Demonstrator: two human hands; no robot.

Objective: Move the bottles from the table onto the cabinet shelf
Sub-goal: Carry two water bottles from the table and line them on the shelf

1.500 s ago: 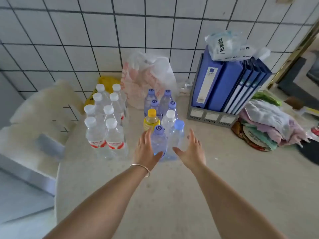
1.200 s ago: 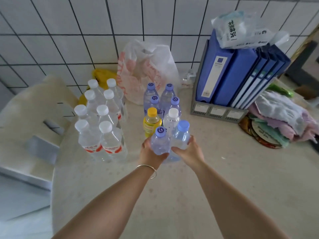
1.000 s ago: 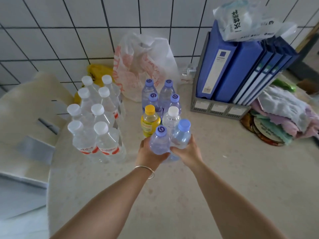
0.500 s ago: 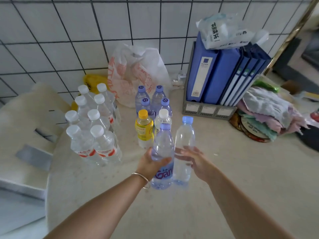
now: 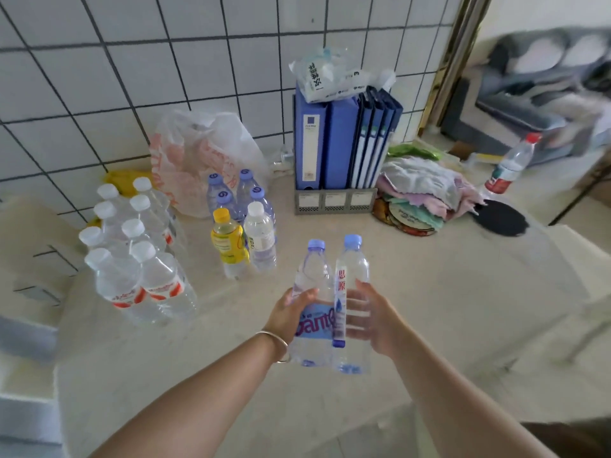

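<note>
- Tiled wall (image 5: 99,77) backs the pale table (image 5: 463,309); no cabinet shelf in view.
- Left hand (image 5: 291,317) grasps one bottle (image 5: 312,325), right hand (image 5: 372,320) another (image 5: 352,292), both lifted.
- Remaining bottles (image 5: 244,226), including the wrapped pack (image 5: 139,259), await moving; task judged barely begun.

Clear glossy plastic bottles (image 5: 334,305), a thin crinkled plastic bag (image 5: 205,160), soft cloth rags (image 5: 426,190), a matt speckled table (image 5: 429,309), glazed wall tiles (image 5: 132,61).

Soft, even daylight is seen throughout; straight lines are bowed by wide-angle distortion, and the right edge is blurred.
</note>
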